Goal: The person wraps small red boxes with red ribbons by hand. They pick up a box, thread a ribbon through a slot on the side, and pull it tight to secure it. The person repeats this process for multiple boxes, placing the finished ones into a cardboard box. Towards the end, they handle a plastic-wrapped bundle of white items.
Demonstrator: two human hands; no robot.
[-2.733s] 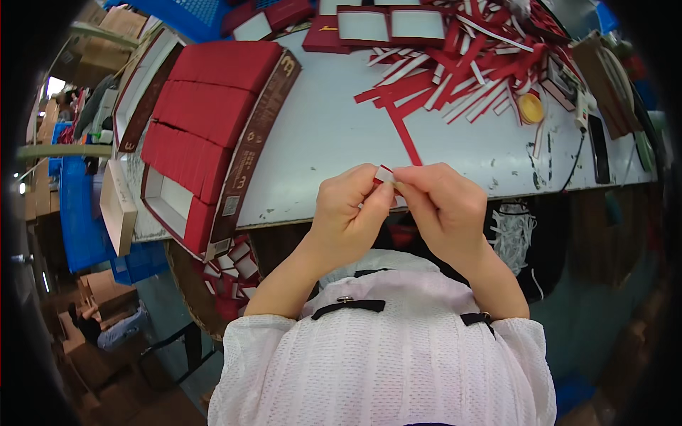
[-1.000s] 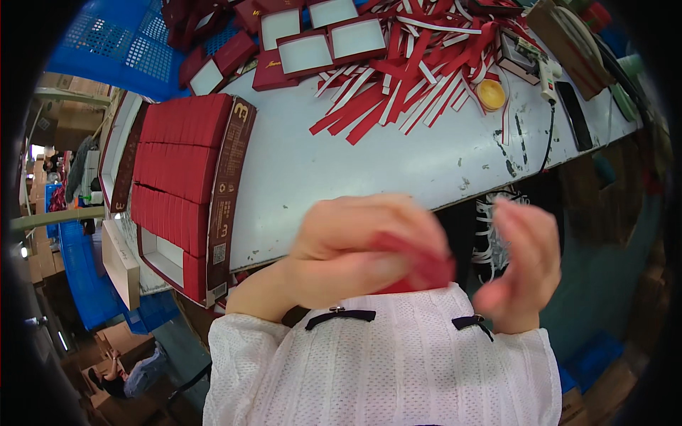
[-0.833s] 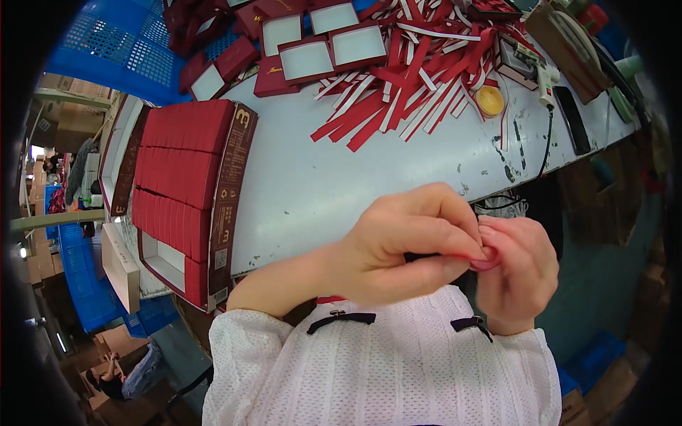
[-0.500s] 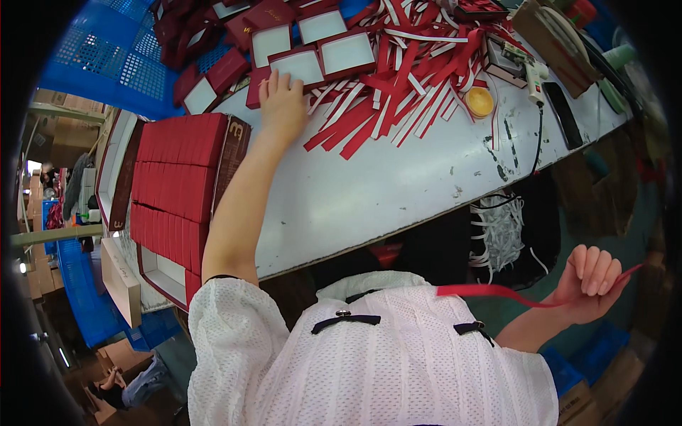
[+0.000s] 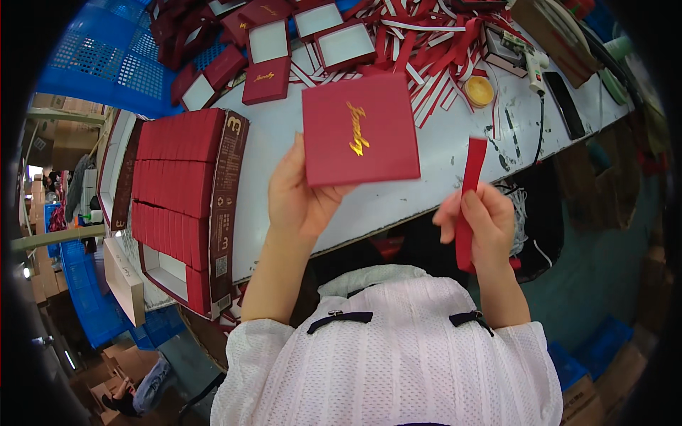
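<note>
Right of the brown carton, the left hand clasps a red box and, farther right, the right hand pinches a red ribbon, apparently a pairing step calling for alignment.

Black phone, brown cardboard boxes

I get bright, fairly even light on the dark red box, whose gold lettering glints. Below it, the white tabletop carries a soft sheen. Right of it, the right hand looks slightly blurred; beyond, the floor dims. Farthest from the box, everything bends, then blackens.
</note>
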